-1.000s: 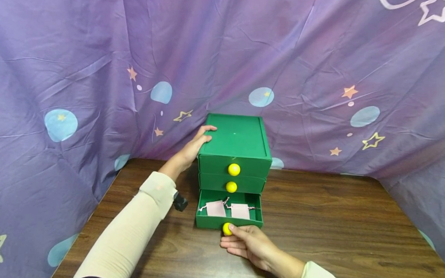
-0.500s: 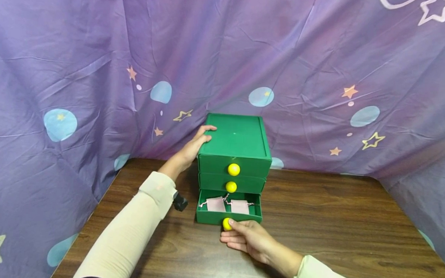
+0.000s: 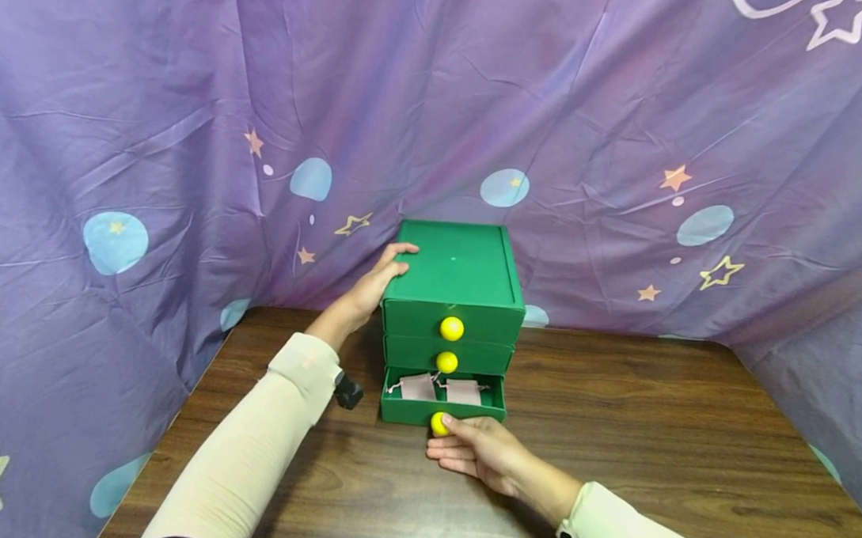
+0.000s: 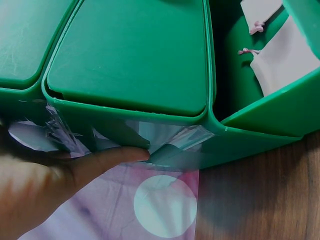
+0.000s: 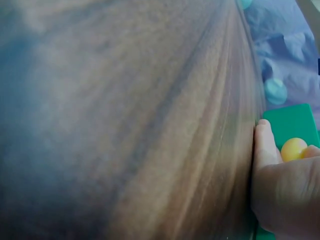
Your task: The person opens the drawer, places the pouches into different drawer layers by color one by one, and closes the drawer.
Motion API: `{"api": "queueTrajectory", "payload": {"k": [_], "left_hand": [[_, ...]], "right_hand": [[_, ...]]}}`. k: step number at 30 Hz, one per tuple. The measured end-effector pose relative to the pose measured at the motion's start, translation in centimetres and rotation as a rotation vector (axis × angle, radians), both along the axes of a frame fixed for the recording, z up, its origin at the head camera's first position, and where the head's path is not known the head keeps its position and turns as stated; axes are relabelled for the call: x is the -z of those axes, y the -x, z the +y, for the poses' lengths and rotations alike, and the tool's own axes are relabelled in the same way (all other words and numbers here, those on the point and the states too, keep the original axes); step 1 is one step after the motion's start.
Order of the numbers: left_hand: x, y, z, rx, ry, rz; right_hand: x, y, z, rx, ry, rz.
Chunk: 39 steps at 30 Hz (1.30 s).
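A green cabinet (image 3: 456, 262) with three drawers, each with a round yellow knob, stands on the table. Its bottom drawer (image 3: 405, 411) is partly pulled out. Inside lie two pale pink drawstring pouches, a left one (image 3: 418, 387) and a right one (image 3: 464, 391). My right hand (image 3: 492, 453) pinches the bottom drawer's yellow knob (image 3: 439, 424) between thumb and forefinger, the other fingers extended below it. My left hand (image 3: 373, 287) rests against the cabinet's upper left side, fingertips over the top edge. In the left wrist view, the thumb (image 4: 107, 160) lies straight along the cabinet's side, over clear tape.
The upper knob (image 3: 452, 328) and middle knob (image 3: 447, 362) sit on two closed drawers. Dark wood table (image 3: 625, 418) extends on both sides of the cabinet. A purple curtain (image 3: 593, 108) with stars hangs behind and at the sides.
The bottom drawer has slid inward, away from me, with my right hand following on its knob. Less of the pouches shows now. The left hand has stayed in place.
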<state>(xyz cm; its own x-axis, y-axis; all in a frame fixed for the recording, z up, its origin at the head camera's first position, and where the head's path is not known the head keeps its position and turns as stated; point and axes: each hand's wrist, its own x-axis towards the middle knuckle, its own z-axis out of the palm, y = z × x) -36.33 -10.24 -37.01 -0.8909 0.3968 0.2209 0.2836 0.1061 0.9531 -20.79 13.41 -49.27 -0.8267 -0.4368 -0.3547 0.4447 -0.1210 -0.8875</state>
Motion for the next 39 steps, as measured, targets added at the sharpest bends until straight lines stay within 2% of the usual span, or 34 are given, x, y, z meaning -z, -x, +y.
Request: {"api": "queueTrajectory", "payload": {"k": [39], "left_hand": [[-0.2,-0.2,0.1,-0.011,0.014,-0.008]], "right_hand": [[0.1,3.5,0.0,0.026,-0.008,0.006]]}}
